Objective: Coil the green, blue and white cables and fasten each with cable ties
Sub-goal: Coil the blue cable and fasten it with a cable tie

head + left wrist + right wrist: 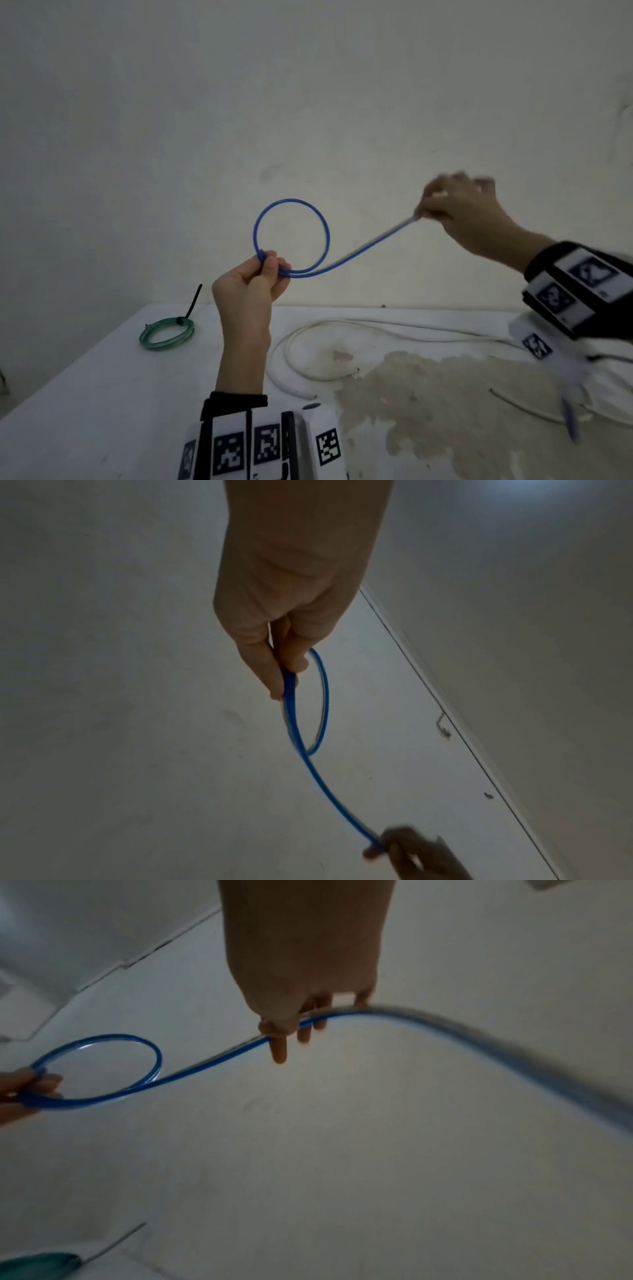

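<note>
The blue cable (324,226) forms a round loop held up in front of the wall. My left hand (263,274) pinches the loop's lower left between thumb and fingers. From there the cable runs up and right to my right hand (445,209), which grips it, blurred by motion. The blue cable (212,1064) trails on past the right hand's fingers (279,1049) to the right. In the left wrist view the blue cable (308,761) leaves the left hand (284,677) downward. A green coil (166,333) with a black cable tie (192,303) lies on the table at left. The white cable (294,335) lies loose across the table.
The white table (102,394) has a large worn brownish patch (445,404) at the right. A pale wall (308,102) stands close behind it. A thin dark-tipped strand (520,406) lies near the right edge of the table.
</note>
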